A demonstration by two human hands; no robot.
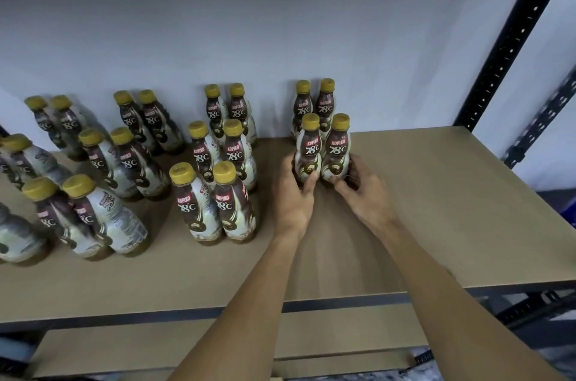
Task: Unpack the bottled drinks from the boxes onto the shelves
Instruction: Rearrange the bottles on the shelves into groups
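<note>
My left hand (294, 193) has its fingers wrapped round the base of one bottle (308, 151); my right hand (361, 190) grips the base of its neighbour (336, 151). Both stand upright, side by side, on the shelf (436, 209), just in front of another pair (314, 103) at the wall. More yellow-capped bottles (215, 193) stand in paired rows to the left.

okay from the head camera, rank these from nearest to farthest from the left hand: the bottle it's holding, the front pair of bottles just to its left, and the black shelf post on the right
1. Held bottle, in the left hand itself, at the shelf's middle.
2. Front pair of bottles, just left of that hand.
3. Black shelf post, far off at the right edge.
</note>
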